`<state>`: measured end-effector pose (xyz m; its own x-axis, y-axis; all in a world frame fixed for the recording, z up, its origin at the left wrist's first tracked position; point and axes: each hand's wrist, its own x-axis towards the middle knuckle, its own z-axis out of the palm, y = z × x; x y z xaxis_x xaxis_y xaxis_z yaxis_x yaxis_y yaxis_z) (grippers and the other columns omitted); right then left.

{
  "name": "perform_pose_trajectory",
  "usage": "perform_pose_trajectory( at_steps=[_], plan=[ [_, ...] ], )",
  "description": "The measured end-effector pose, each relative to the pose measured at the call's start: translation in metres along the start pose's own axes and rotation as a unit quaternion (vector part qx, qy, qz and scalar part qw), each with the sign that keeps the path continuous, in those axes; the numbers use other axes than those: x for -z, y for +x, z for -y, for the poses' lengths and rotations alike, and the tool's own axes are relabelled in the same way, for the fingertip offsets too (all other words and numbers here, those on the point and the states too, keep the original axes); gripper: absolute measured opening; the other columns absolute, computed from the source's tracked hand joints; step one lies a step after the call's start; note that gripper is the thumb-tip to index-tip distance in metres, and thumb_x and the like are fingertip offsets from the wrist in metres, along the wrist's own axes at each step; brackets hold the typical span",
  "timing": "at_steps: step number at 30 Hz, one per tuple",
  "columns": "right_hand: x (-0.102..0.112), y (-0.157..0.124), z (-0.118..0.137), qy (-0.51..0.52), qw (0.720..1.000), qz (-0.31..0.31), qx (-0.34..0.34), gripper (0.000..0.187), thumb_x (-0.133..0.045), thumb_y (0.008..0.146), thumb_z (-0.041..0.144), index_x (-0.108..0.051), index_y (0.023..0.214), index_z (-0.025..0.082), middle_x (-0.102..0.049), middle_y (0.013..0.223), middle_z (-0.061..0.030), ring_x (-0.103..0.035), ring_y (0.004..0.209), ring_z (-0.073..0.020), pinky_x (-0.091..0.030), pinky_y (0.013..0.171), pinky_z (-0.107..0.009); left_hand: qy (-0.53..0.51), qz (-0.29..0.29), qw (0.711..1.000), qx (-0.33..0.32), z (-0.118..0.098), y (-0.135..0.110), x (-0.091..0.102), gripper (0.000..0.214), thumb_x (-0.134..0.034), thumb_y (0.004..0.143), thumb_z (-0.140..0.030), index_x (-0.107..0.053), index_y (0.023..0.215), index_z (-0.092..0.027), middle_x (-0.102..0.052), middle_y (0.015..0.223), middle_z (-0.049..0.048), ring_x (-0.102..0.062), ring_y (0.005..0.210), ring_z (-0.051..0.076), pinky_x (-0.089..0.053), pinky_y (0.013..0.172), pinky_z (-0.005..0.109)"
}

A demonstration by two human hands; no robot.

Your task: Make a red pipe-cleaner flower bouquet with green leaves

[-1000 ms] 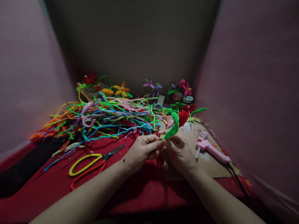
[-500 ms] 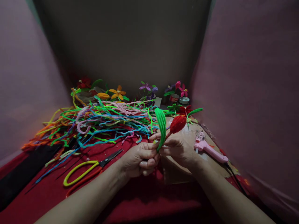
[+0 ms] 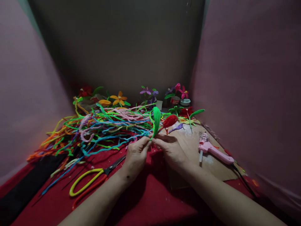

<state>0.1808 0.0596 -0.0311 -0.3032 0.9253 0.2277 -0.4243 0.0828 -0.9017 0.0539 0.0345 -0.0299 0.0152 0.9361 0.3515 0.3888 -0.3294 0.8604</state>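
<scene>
My left hand (image 3: 137, 154) is closed in a pinch at the base of a green pipe-cleaner leaf (image 3: 156, 120), which stands upright and curls over at its tip. Right against it, my right hand (image 3: 171, 151) pinches the stem of a red pipe-cleaner flower bud (image 3: 170, 121), which leans to the right. Leaf and stem meet between my fingertips, where the join is mostly hidden. Yellow-and-red-handled scissors (image 3: 88, 182) lie near my left forearm. A pink glue gun (image 3: 215, 151) rests to the right of my right hand.
A heap of multicoloured pipe cleaners (image 3: 110, 121) spreads over the left of the red cloth (image 3: 150, 201). Brown cardboard (image 3: 188, 144) lies under the glue gun, whose black cord runs off right. Finished flowers (image 3: 118, 98), a jar (image 3: 185, 102) and a can (image 3: 175, 100) stand along the back.
Both hands have moved slightly left and up with the flower. The red bud now tilts further right, and the fingers have shifted to a pinch at the base of leaf and stem.
</scene>
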Motion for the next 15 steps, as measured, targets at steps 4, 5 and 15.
perform_pose_trajectory(
  at_steps=[4,5,15],
  plan=[
    [0.013,-0.003,0.000,-0.009,0.999,0.032,-0.003,0.012,-0.067,0.070,0.024,-0.071,0.081,0.020,-0.063,0.082,0.0008,-0.053,0.078,-0.0137,-0.041,0.076,-0.029,-0.183,0.094,0.971,0.122,-0.006,0.002,0.002,0.027,-0.055,0.079,-0.034,-0.052,0.059,-0.015,-0.043,0.051,-0.0048,-0.032,0.042,0.005,-0.023,0.041,0.018],
    [0.016,-0.003,0.000,-0.013,0.999,0.049,-0.017,0.014,-0.067,0.071,0.025,-0.071,0.083,0.020,-0.063,0.082,0.0008,-0.053,0.076,-0.0131,-0.041,0.073,-0.028,-0.220,0.111,0.958,0.145,-0.006,0.002,0.001,0.026,-0.056,0.078,-0.034,-0.053,0.062,-0.014,-0.044,0.050,-0.0047,-0.032,0.040,0.004,-0.021,0.039,0.018],
    [0.016,-0.007,-0.003,0.090,0.994,0.045,-0.045,0.022,-0.070,0.068,0.024,-0.068,0.089,0.020,-0.063,0.069,0.0005,-0.056,0.058,-0.0122,-0.047,0.059,-0.027,-0.330,0.215,0.896,0.203,-0.002,0.002,0.000,0.025,-0.059,0.077,-0.037,-0.060,0.072,-0.013,-0.049,0.050,-0.0032,-0.030,0.035,0.002,-0.023,0.037,0.016]
  ],
)
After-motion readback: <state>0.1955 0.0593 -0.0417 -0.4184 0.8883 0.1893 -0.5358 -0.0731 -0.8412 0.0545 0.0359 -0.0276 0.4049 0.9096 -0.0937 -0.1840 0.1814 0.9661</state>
